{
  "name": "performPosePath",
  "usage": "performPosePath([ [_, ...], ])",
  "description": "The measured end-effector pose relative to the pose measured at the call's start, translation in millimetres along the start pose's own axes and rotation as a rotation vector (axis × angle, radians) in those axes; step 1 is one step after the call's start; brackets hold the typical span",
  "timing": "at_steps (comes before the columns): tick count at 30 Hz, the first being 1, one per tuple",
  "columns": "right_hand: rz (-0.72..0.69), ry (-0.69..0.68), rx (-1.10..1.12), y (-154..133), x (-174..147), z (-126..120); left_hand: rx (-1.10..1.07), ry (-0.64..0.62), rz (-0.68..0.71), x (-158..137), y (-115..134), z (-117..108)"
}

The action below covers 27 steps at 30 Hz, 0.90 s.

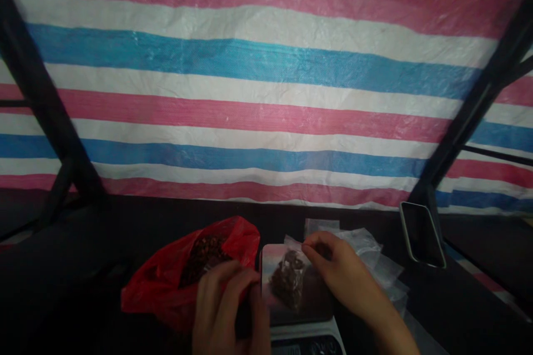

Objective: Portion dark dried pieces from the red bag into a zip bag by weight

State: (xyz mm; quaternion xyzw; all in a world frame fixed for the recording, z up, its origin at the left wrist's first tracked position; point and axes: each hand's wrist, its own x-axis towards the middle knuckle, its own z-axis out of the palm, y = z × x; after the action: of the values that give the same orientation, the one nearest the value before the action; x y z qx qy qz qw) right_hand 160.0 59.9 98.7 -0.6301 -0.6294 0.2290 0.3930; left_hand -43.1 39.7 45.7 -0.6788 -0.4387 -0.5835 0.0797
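Note:
My right hand (339, 272) pinches the top corner of a small clear zip bag (289, 277) partly filled with dark brown bits. This bag rests on the metal plate of a digital scale (318, 305). My left hand (229, 308) is at the scale's left edge, in front of a red plastic bag (156, 288). Its fingers are curled, with thumb and forefinger close together; what they hold, if anything, cannot be made out. Inside the open red bag lie loose reddish-brown pieces (204, 252). Part of the scale's display shows at the bottom edge.
Several flat clear bags (387, 269) lie spread to the right of the scale, partly behind my right arm. A phone (422, 234) leans against a black frame post (462, 105) at the right. Striped plastic sheeting (250, 116) hangs behind the black table surface (141, 211).

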Motion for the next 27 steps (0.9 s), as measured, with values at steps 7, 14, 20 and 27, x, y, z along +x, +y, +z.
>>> performPosePath([
  [7,-0.127,-0.103,0.286,-57.9,-11.6,-7.2,-0.480,-0.195,-0.591,-18.3,15.9,25.7],
  [14,-0.204,0.037,0.257,-88.0,-8.5,24.0,-0.938,-0.008,-1.092,-8.7,25.0,15.9],
  [20,-0.210,-0.031,0.222,-97.3,-2.5,69.4,-1.180,0.019,-1.339,6.0,-0.4,4.4],
  [27,-0.184,-0.098,0.112,-95.4,9.2,100.7,-1.403,0.025,-1.467,3.6,-32.9,11.5],
])
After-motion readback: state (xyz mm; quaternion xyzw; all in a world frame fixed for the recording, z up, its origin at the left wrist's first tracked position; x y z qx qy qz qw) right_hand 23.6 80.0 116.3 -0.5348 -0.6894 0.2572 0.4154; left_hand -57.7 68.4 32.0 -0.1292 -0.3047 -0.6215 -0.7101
